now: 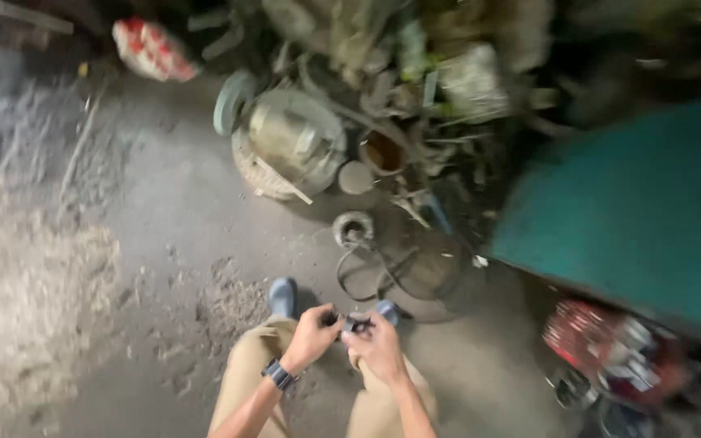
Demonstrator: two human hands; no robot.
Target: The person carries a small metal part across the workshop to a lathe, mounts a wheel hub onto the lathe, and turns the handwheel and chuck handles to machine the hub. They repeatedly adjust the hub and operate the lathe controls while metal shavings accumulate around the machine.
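Note:
I am standing and looking down at my legs in tan trousers and my blue shoes [282, 295]. My left hand [310, 336], with a dark watch on its wrist, and my right hand [378, 345] meet in front of me. Both pinch a small dark object [349, 323] between their fingertips. The picture is blurred, so what kind of object it is stays unclear.
A wire fan guard [403, 264] lies on the dusty concrete floor just ahead of my feet. Behind it is a heap of scrap with a round metal pot [294, 138]. A teal panel [634, 211] stands at the right, with a red machine [610, 349] below it.

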